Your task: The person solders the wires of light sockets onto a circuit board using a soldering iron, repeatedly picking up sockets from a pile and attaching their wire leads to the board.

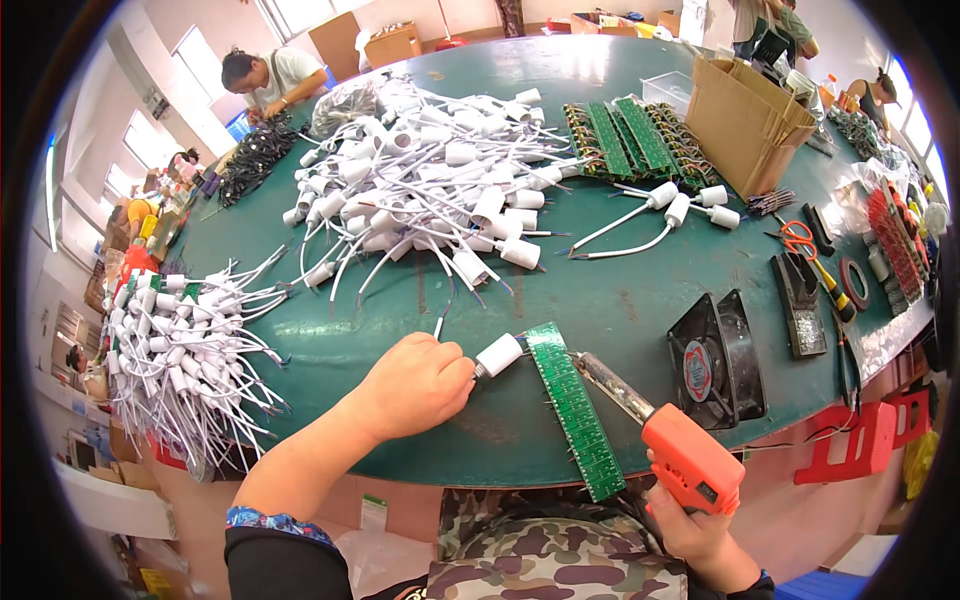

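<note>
My left hand [415,388] is closed around a white lamp holder [499,355], its cable end sticking up past my knuckles. Thin wires run from the holder to the top end of a long green circuit board strip [578,415], which lies across the table's near edge. In my right hand [692,528] is an orange soldering gun [692,455], gripped by the handle. Its tip points at the upper right edge of the strip, close to the wires; whether it touches cannot be told.
A large heap of white lamp holders [420,180] covers the table's middle; a second pile [180,350] is at left. Circuit board strips [630,140] and a cardboard box [748,120] stand behind. At right are a black fan [715,360], scissors [797,238] and a screwdriver [832,290].
</note>
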A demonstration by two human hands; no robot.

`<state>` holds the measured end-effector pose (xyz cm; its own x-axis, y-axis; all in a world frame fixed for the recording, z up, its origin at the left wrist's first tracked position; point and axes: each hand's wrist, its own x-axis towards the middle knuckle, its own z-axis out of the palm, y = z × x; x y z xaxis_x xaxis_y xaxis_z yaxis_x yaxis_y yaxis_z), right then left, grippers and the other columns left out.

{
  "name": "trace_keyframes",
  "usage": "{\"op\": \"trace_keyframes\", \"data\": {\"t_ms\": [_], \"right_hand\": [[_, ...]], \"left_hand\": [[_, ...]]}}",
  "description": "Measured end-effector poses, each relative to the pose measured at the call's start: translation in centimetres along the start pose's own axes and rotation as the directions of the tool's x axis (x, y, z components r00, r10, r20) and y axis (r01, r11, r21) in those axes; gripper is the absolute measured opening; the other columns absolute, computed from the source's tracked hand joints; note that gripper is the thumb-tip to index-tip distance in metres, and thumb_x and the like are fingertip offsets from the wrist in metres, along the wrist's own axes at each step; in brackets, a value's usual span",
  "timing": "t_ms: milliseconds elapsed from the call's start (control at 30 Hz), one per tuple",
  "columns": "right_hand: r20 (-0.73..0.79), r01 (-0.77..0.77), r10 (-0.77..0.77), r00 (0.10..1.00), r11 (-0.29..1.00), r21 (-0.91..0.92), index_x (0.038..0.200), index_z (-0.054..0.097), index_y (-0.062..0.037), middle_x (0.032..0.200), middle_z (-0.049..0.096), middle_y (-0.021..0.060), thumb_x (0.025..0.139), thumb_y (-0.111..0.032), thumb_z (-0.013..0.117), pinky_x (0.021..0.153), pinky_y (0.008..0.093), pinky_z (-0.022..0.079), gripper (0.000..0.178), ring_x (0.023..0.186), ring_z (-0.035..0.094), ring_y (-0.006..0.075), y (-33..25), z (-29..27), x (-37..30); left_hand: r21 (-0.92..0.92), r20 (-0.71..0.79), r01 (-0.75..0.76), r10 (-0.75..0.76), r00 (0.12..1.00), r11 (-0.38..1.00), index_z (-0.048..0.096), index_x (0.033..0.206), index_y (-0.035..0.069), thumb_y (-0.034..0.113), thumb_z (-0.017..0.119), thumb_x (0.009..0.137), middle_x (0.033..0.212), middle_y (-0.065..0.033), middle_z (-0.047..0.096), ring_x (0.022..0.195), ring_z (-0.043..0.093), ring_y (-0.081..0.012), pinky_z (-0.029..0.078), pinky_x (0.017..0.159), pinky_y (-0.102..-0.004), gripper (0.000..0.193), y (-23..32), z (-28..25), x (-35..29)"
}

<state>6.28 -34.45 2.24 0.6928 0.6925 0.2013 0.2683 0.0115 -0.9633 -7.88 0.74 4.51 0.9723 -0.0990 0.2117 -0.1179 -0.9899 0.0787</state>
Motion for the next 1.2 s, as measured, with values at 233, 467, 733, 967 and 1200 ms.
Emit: {"op": "trace_keyframes", "data": {"t_ms": [233,467,733,967,1200], "right_hand": [[0.048,0.142,-0.139,0.989,0.988,-0.067,0.126,0.06,0.0073,0.115,0.07,0.0165,0.085,0.005,0.066,0.086,0.0327,0.054,0.042,0.098,0.068,0.0209,0.3,0.1,0.4],[0.121,0.21,-0.193,0.974,0.966,-0.148,0.127,0.058,0.0078,0.112,0.07,0.0162,0.084,0.007,0.064,0.08,0.0317,0.055,0.043,0.093,0.069,0.0203,1.1,-0.6,0.2],[0.081,-0.026,0.018,0.997,0.995,0.098,0.131,0.055,0.0085,0.116,0.069,0.0203,0.089,0.004,0.06,0.063,0.0299,0.054,0.043,0.066,0.063,0.0135,1.6,-1.1,-0.9],[-0.042,0.06,-0.056,0.998,0.994,0.09,0.135,0.051,0.0072,0.125,0.066,0.0218,0.091,0.0,0.063,0.065,0.0307,0.054,0.046,0.072,0.064,0.0161,2.1,-1.2,-1.3],[-0.099,0.08,-0.065,0.993,0.986,0.149,0.135,0.05,0.0066,0.124,0.066,0.0215,0.092,-0.002,0.064,0.067,0.0312,0.055,0.046,0.074,0.064,0.0168,1.9,-0.9,-1.5]], "left_hand": [[0.107,0.062,0.023,-0.03,0.998,0.994,0.063,0.093,0.008,0.011,0.076,0.079,0.088,-0.0068,0.059,0.077,0.061,-0.0287,0.049,0.075,-0.0413,0.02,-1.6,-0.8,-0.8],[-0.066,-0.057,0.075,-0.078,0.995,0.995,0.067,0.098,0.005,0.001,0.068,0.08,0.1,-0.0112,0.066,0.092,0.065,-0.0335,0.052,0.084,-0.0425,0.019,-4.8,-1.7,0.2],[0.101,-0.405,0.112,-0.062,0.912,0.989,0.069,0.108,0.007,0.001,0.065,0.082,0.113,-0.0131,0.066,0.109,0.063,-0.0339,0.05,0.093,-0.0446,0.026,-8.9,-2.7,9.3],[0.432,0.022,-0.227,0.242,0.97,0.873,0.069,0.117,0.016,0.016,0.057,0.091,0.134,-0.0137,0.061,0.137,0.048,-0.0324,0.035,0.115,-0.0485,0.028,-12.1,-2.2,13.3],[-0.023,-0.535,-0.172,0.133,0.834,0.985,0.066,0.118,0.006,0.005,0.08,0.077,0.118,-0.0132,0.065,0.104,0.064,-0.0292,0.053,0.088,-0.0378,0.044,-8.4,-8.5,13.2]]}}
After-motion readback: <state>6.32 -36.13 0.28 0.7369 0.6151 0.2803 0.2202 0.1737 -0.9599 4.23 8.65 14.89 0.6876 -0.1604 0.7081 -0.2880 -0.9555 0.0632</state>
